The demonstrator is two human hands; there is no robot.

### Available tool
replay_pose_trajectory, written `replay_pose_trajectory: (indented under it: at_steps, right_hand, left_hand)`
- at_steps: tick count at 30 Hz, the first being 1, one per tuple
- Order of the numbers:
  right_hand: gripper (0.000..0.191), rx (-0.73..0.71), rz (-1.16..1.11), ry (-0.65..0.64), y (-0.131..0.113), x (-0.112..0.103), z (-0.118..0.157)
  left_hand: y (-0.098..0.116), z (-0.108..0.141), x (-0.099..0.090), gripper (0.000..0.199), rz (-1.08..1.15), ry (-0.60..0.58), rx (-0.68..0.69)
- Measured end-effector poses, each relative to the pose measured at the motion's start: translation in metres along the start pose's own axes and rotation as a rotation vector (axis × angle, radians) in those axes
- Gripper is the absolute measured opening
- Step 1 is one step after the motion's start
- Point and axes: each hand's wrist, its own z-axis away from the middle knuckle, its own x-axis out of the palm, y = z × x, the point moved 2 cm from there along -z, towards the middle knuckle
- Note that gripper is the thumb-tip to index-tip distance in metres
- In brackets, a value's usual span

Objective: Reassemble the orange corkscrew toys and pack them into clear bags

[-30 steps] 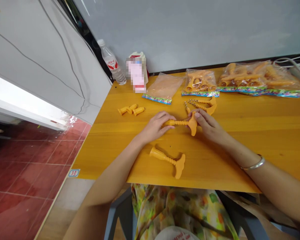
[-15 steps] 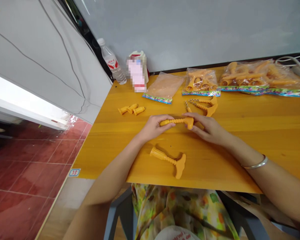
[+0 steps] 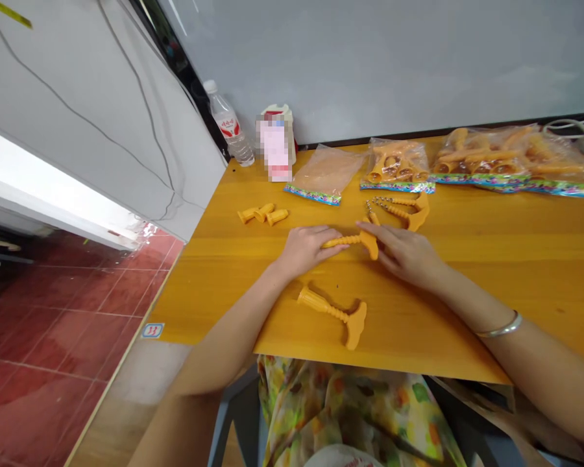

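Note:
Between my hands lies an orange plastic piece [image 3: 350, 241] with a twisted stem and a flared T-shaped head. My left hand [image 3: 309, 250] grips the stem's narrow end, and my right hand [image 3: 401, 253] holds the head with its fingertips. Just below them, a matching orange piece [image 3: 333, 318] lies on the wooden table [image 3: 525, 272]. Beyond my right fingers, another orange piece with a bead chain [image 3: 401, 213] rests on the table. Three short orange cup-shaped parts [image 3: 263, 215] lie further left.
Along the back of the table are a flat peach plastic bag [image 3: 324, 175], orange-filled plastic bags [image 3: 396, 167], a water bottle [image 3: 228, 123] and a blurred carton [image 3: 276, 144]. A cable [image 3: 571, 126] lies at the far right corner. The left table edge meets a wall panel.
The orange piece has turned between my hands, its stem now slanting up towards the head. The whole view has shifted slightly, with the table appearing further right.

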Motion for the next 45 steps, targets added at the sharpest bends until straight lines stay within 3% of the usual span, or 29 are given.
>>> replay_pose_trajectory:
  at_steps: [2,7,9,11,13,17,19,24,27,32,37,45]
  right_hand:
    - [0.042,0.022,-0.037,-0.015,-0.004,0.002,-0.001]
    - [0.07,0.37,-0.54,-0.215,-0.015,0.006,-0.002]
    - [0.072,0.421,-0.582,-0.16,-0.012,0.004,-0.003]
    - [0.062,0.347,-0.447,0.004,-0.006,-0.001,-0.003]
    - [0.047,0.185,-0.201,0.11,-0.002,-0.005,-0.002]
    - [0.037,-0.057,0.146,0.067,-0.003,-0.005,-0.001]
    - [0.043,-0.043,0.111,0.052,-0.007,-0.003,-0.001]
    - [0.058,0.2,-0.32,-0.098,-0.014,0.003,-0.004]
    - [0.06,0.258,-0.418,-0.126,-0.016,0.005,-0.003]
    - [0.044,0.099,-0.251,0.099,-0.01,0.0,0.0]
    - [0.066,-0.155,0.053,0.037,-0.008,-0.001,0.002]
    - [0.061,-0.211,0.262,0.103,-0.018,-0.004,0.001]
  left_hand:
    - [0.003,0.001,0.001,0.043,-0.054,-0.035,0.028]
    - [0.009,0.0,0.0,0.047,-0.124,-0.038,0.043]
    - [0.008,-0.001,0.0,0.047,-0.098,-0.015,0.036]
    - [0.004,-0.001,-0.001,0.046,-0.05,0.025,0.007]
    - [0.0,0.0,0.0,0.047,-0.009,0.055,-0.024]
    - [0.001,0.001,0.001,0.05,-0.033,0.015,-0.016]
    - [0.004,0.001,0.001,0.05,-0.079,0.001,0.012]
    - [0.01,0.0,0.0,0.045,-0.172,0.056,0.081]
    - [0.008,0.0,0.0,0.045,-0.175,0.078,0.094]
    - [-0.001,0.0,-0.002,0.048,-0.098,0.102,0.008]
    - [-0.003,0.001,-0.003,0.048,-0.12,0.03,0.017]
    - [0.002,0.0,-0.004,0.052,-0.142,0.016,0.039]
